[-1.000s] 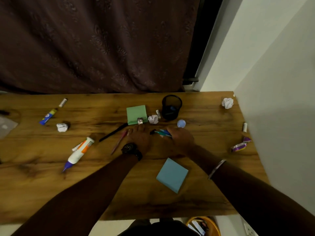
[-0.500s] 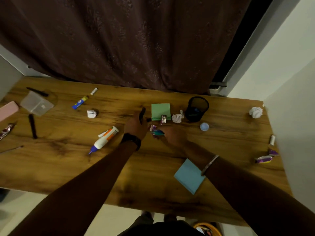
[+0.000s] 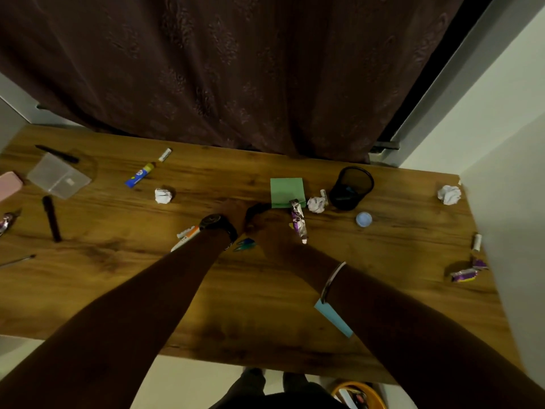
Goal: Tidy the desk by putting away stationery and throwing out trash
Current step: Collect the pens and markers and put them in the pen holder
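Observation:
My left hand (image 3: 233, 208), with a black watch on the wrist, is closed on a black pen (image 3: 256, 208) in the middle of the wooden desk (image 3: 118, 278). My right hand (image 3: 274, 233) lies right beside it, closed on teal pens (image 3: 244, 245) whose ends stick out toward me. A purple foil wrapper (image 3: 298, 222) runs along its far side; I cannot tell if it is held. A black mesh pen holder (image 3: 351, 187) stands to the right, behind a green sticky pad (image 3: 285, 189).
Crumpled paper balls (image 3: 163, 196) (image 3: 317, 204) (image 3: 449, 194), a glue bottle (image 3: 185, 237), a glue tube (image 3: 140, 178), a black marker (image 3: 51, 218), a clear box (image 3: 59, 178), a blue cap (image 3: 363, 219) and wrappers (image 3: 464, 274) lie around. An orange bin (image 3: 361, 395) stands below.
The view swung left, showing more of the desk's left side. My left hand picked up the black pen; both hands drew together, and the purple wrapper now lies by my right hand.

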{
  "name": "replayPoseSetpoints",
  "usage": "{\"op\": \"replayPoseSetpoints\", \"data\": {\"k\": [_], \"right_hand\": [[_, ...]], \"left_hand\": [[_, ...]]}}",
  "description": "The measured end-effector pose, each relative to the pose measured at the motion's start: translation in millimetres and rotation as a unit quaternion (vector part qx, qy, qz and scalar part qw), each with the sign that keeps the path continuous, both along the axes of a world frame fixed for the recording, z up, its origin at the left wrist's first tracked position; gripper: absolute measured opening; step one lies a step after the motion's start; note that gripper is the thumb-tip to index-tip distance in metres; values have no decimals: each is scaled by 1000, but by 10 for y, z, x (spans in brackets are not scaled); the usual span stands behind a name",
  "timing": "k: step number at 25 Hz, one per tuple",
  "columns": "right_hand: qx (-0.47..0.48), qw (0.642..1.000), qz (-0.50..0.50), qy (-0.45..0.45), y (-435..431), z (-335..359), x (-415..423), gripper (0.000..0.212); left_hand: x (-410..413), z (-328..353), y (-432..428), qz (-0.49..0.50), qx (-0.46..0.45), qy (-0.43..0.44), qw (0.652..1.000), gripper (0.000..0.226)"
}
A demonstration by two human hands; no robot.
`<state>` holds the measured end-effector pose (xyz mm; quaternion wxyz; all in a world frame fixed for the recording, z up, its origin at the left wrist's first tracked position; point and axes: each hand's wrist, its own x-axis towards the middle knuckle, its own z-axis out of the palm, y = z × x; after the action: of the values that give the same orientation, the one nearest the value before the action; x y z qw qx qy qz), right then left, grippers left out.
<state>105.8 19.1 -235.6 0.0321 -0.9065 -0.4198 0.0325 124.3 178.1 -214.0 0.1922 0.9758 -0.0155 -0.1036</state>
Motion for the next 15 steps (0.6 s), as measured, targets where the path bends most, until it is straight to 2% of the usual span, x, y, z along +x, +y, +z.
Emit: {"op": "replayPoseSetpoints", "data": {"k": [2,3,5,8,10,13,15], "right_hand": [[63,998,-14,-10,-62,52,-62,35],[109,993,-34,-15,-81,76,-83,35],[169,982,-78,10,-91,178,-99,38],[254,954,-145,69,10,343,-81,27],[287,930,-203,104,129,417,-42,29],[283,914,-255,137,298,510,2,48],[291,905,-262,166,426,514,68,54]], "left_hand": [[-1,104,5,-5,39,26,999,39],[19,124,46,18,28,30,999,44],[14,220,154,90,-43,38,994,45],[8,360,311,127,-101,-12,987,31],[1,465,456,153,-89,-23,984,30],[-65,528,748,222,-84,-16,971,56],[-118,513,1009,259,-146,-15,955,54]]}}
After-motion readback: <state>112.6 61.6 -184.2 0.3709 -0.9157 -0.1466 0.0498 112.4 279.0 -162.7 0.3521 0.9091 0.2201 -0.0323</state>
